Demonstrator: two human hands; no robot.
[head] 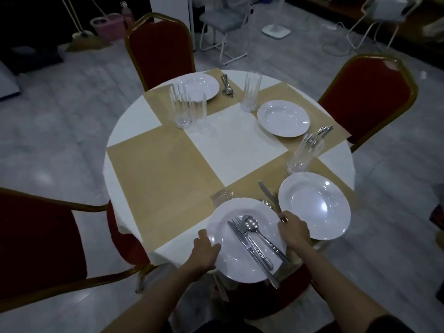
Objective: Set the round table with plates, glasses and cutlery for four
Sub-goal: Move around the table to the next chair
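My left hand (205, 252) and my right hand (294, 229) grip opposite rims of a white plate (224, 258) over the near table edge. A knife, fork and spoon (254, 243) lie on that plate. A glass (222, 197) peeks out just behind it. Another white plate (314, 205) sits to the right, with cutlery (266, 192) at its left side and a tall glass (301, 155) behind it. Two more plates, one at the far right (283, 118) and one at the back (198, 86), each have cutlery close by. More tall glasses stand at back left (187, 108) and back centre (251, 92).
The round table (134, 114) has a white cloth with tan placemats (156, 169). Red chairs stand at the left (40, 239), back (159, 48) and right (367, 94); a fourth is below the near edge. A grey chair, mops and a pink bucket are further back.
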